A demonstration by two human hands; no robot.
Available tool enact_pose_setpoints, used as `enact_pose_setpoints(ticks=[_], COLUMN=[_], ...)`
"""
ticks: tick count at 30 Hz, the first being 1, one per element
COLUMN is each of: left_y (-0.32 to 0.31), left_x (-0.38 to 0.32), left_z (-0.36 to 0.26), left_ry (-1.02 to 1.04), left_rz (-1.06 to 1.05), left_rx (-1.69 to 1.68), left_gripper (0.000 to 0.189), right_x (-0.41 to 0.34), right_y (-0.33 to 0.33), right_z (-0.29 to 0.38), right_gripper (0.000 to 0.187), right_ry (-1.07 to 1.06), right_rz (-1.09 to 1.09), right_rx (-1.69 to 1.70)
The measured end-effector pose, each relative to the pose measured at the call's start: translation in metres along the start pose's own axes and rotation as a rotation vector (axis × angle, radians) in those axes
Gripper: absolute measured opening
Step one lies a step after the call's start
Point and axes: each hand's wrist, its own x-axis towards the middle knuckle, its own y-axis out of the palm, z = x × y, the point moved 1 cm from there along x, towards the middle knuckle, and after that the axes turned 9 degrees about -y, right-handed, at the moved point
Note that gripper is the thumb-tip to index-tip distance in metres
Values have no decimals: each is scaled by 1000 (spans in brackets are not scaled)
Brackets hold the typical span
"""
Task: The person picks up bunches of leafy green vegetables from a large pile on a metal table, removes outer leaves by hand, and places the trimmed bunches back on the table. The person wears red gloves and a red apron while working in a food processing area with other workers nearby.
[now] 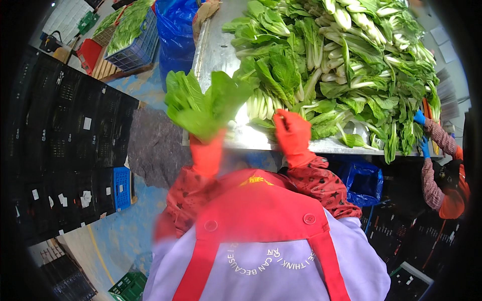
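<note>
In a red-orange glove, my left hand point(208, 152) grips a head of leafy greens point(205, 99), its broad leaves fanned upward and blurred by motion. It is at the left front corner of a metal table point(216, 56). My right hand point(293, 135), gloved the same way, is over the table's front edge with its fingers curled. Its fingertips are beside the pale stalks of a row of greens point(261, 105); whether it holds anything is hidden. A large heap of leafy greens with white stems point(339, 67) covers the table beyond.
A blue plastic bag point(175, 41) stands left of the table. Black crates point(75, 109) are stacked at left, and a blue crate of greens point(131, 52) sits on a pallet. Below the table's edge is a blue-lined bin point(363, 184). A co-worker's blue-gloved hands point(421, 124) are at right.
</note>
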Motion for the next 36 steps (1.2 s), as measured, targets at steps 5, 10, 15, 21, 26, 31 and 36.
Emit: enact_pose_setpoints(ticks=[5,10,15,21,26,31,36], left_y=[-18,-22,-6,6,17,30,27], left_x=[-5,-5,0,5,0,-3,-7], left_z=[30,14,-1,-15,-18,1,-8], left_ry=[-140,225,-547,-987,-936,-758,-724], left_rz=[232,148,183,242,348,387,543], left_rx=[-407,137,-583,-1185,-1257,-737,-739], left_gripper=[44,50,38,38,43,35,30], right_x=[5,19,42,44,31,12,7], right_y=[-2,-2,-21,-16,-5,17,14], right_z=[-48,-52,-39,-36,-17,41,65], right_gripper=[32,26,21,28,38,37,44], right_ry=[-2,-63,13,869,826,39,-343], right_rz=[68,106,-145,-92,42,47,323], right_rx=[-583,-491,-175,1025,1490,342,298])
